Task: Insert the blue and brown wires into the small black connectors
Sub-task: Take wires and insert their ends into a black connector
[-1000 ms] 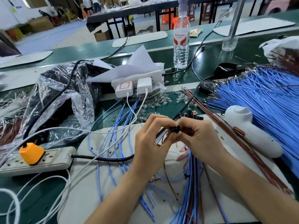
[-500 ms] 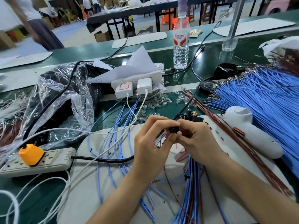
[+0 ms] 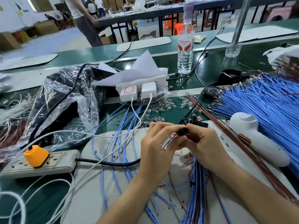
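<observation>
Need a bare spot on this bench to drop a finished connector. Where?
Free: front-left corner of the mat, between power strip and loose blue wires; green bench between bottle and clear cup. Crowded: mat centre under the wire bundle; right side, with brown wires, white tool and blue pile.

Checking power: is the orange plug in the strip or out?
In. The orange plug sits pressed down flush on the power strip, covering a socket.
</observation>
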The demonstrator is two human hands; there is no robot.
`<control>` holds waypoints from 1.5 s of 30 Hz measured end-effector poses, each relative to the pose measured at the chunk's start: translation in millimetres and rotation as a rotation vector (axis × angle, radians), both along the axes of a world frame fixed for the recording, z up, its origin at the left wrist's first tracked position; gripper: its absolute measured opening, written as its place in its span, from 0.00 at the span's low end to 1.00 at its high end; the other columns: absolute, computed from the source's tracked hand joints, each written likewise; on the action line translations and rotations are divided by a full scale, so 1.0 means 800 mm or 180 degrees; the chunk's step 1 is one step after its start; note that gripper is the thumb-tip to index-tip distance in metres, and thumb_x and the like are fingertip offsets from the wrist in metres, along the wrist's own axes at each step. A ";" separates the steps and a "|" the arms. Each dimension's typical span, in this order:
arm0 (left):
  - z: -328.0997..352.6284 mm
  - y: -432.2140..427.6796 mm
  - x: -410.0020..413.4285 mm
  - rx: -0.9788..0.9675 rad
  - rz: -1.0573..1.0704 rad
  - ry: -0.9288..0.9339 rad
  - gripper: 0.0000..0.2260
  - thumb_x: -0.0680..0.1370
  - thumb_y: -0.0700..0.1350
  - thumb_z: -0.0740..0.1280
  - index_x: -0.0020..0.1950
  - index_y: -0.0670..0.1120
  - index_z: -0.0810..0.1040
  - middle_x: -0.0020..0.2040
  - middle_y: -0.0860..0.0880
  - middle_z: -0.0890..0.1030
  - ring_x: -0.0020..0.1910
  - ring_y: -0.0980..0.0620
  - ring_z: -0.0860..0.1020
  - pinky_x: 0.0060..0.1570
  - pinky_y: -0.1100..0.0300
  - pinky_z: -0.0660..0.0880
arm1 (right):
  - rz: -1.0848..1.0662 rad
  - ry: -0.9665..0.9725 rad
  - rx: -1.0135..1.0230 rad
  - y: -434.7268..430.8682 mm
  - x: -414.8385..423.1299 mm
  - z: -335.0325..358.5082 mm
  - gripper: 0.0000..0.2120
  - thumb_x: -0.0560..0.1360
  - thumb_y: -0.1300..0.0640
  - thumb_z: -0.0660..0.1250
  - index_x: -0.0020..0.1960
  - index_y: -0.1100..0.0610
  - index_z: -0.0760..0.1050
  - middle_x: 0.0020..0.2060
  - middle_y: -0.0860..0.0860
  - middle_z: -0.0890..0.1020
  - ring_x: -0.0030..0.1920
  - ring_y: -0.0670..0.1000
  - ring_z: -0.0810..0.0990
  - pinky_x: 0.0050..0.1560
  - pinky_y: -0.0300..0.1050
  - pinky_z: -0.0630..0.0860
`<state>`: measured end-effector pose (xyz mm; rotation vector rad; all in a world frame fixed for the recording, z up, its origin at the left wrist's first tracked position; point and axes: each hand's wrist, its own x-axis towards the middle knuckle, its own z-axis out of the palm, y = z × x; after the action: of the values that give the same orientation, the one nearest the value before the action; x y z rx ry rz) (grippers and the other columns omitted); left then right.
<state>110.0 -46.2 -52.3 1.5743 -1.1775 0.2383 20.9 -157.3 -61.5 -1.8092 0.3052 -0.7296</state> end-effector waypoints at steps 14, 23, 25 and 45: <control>-0.009 -0.001 0.029 -0.0588 0.0526 0.1380 0.07 0.79 0.48 0.63 0.55 0.56 0.77 0.41 0.55 0.82 0.39 0.55 0.82 0.44 0.59 0.79 | -0.0601 0.0724 -0.0942 -0.029 0.074 0.053 0.06 0.73 0.65 0.69 0.47 0.56 0.82 0.38 0.48 0.83 0.37 0.46 0.81 0.44 0.30 0.75; -0.010 -0.003 0.029 -0.0636 0.0576 0.1254 0.07 0.79 0.46 0.61 0.55 0.52 0.77 0.47 0.48 0.82 0.41 0.51 0.81 0.46 0.56 0.78 | -0.0008 0.1863 -0.1776 -0.030 0.184 0.047 0.13 0.74 0.60 0.69 0.51 0.58 0.65 0.45 0.57 0.76 0.45 0.55 0.73 0.44 0.45 0.69; -0.010 -0.004 0.029 -0.0603 0.0577 0.1268 0.07 0.79 0.46 0.61 0.54 0.53 0.77 0.45 0.51 0.82 0.41 0.52 0.81 0.45 0.56 0.78 | 0.0024 0.1933 -0.1828 -0.031 0.185 0.046 0.12 0.73 0.64 0.66 0.50 0.59 0.64 0.43 0.56 0.74 0.43 0.55 0.72 0.41 0.44 0.66; -0.011 -0.001 0.029 -0.0385 0.0282 0.1128 0.07 0.79 0.50 0.62 0.56 0.58 0.75 0.46 0.53 0.82 0.42 0.52 0.81 0.46 0.52 0.79 | -0.0787 0.0197 -0.0640 -0.034 0.095 0.051 0.06 0.73 0.65 0.71 0.44 0.54 0.79 0.38 0.48 0.82 0.36 0.45 0.81 0.38 0.34 0.77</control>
<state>133.0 -47.0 -60.7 1.4903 -0.8053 0.0811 96.6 -184.2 -20.4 -2.0088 0.5191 -0.9038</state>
